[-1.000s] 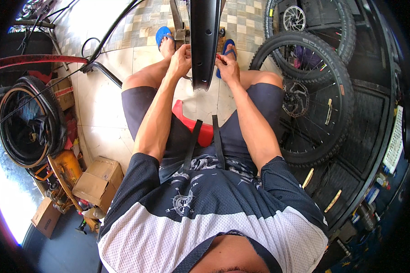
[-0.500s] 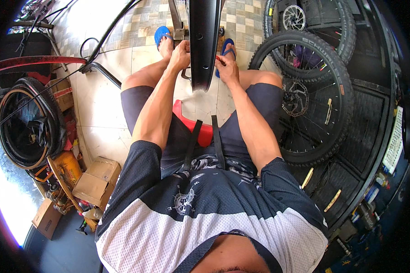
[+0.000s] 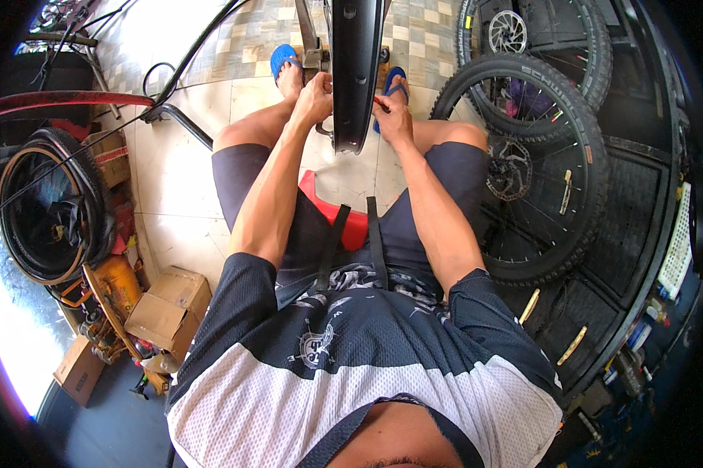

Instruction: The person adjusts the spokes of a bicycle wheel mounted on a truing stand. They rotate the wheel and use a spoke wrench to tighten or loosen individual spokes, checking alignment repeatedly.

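Note:
A bare black bicycle rim (image 3: 356,47) with no tyre stands upright between my legs, its holed inner channel facing me. My left hand (image 3: 315,99) is at the rim's left side, fingers pinched together; whatever they hold is hidden behind the wrist and rim. On the opposite side, my right hand (image 3: 394,119) is closed on a small red tool (image 3: 379,101), mostly covered by the fingers and held close to the rim's edge. Part of a metal stand (image 3: 311,48) shows beyond my left hand.
Two tyred wheels with disc rotors lean at the right, the nearer wheel (image 3: 593,171) beside my knee. Tyres (image 3: 94,187) and a cardboard box (image 3: 164,312) sit at the left. Something red (image 3: 355,230) shows between my thighs. A black frame tube (image 3: 184,129) reaches in from the left.
The holes in the rim's channel sit at different places, so the rim has turned a little. Both hands stay beside it, and the whole view has shifted slightly.

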A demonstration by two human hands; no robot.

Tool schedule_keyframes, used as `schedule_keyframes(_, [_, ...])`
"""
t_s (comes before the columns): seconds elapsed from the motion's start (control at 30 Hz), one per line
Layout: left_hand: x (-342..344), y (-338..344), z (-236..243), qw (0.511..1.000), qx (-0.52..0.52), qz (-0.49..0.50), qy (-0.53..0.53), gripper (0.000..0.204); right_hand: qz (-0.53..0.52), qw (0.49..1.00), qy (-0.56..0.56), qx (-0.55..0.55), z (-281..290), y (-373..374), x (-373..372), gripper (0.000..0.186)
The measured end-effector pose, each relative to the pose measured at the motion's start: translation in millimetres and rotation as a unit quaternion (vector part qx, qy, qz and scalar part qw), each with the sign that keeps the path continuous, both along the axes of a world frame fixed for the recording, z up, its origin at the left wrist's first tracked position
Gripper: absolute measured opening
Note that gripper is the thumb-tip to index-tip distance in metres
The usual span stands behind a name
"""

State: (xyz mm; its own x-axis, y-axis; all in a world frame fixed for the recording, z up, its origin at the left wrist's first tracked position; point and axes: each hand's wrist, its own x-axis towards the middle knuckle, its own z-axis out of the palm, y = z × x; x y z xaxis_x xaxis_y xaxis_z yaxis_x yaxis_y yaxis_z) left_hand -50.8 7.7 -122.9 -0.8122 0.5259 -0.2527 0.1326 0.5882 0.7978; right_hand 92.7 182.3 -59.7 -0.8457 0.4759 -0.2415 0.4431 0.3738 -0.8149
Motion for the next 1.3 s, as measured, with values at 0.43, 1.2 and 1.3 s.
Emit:
schedule_keyframes(0.43, [26, -22, 117, 0.984, 0.091, -0.04, 0.147, 0.023, 0.025, 0.999, 0.03, 0.001, -13, 4, 3, 0.042])
schedule_keyframes(1.2, [-15, -6, 282, 0.953, 0.285, 0.013, 0.107, 0.032, 0.024, 1.0, -0.002, 0.002, -3, 3, 5, 0.039])
schedule_keyframes(1.3, [-21, -9, 263, 0.944, 0.308, 0.075, 0.085, 0.033, 0.023, 1.0, -0.01, -0.004, -4, 4, 5, 0.04])
